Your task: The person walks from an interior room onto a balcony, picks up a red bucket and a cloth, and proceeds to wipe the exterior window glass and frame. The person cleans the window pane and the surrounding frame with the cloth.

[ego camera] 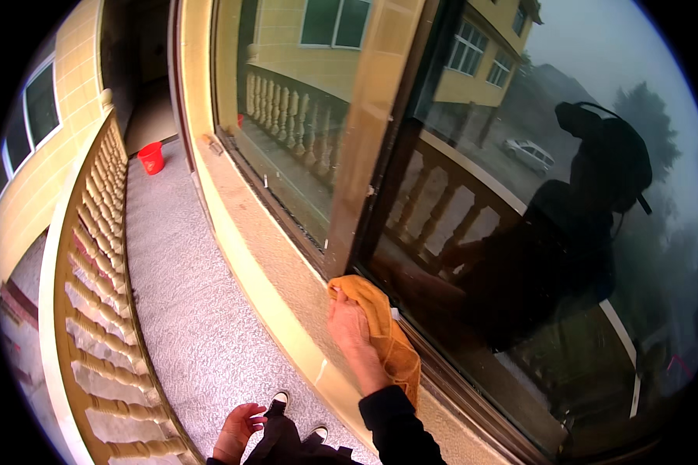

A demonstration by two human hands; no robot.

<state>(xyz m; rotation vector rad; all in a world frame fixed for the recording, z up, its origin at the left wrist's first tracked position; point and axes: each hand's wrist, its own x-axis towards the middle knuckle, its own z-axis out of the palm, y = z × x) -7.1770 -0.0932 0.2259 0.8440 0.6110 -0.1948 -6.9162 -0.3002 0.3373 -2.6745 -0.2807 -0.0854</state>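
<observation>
My right hand presses an orange cloth against the lower corner of the brown window frame, where it meets the sill. Part of the cloth hangs loose beside my wrist, over the window track. To the right of the cloth stands a dark glass pane that reflects a person in a cap and a balcony railing. My left hand hangs low near my legs, fingers apart and slightly curled, holding nothing.
A balustrade with turned balusters runs along the left side of the balcony floor. Near the dark doorway at the far end stands a red bucket. A small object lies on the far sill. My shoes are below me.
</observation>
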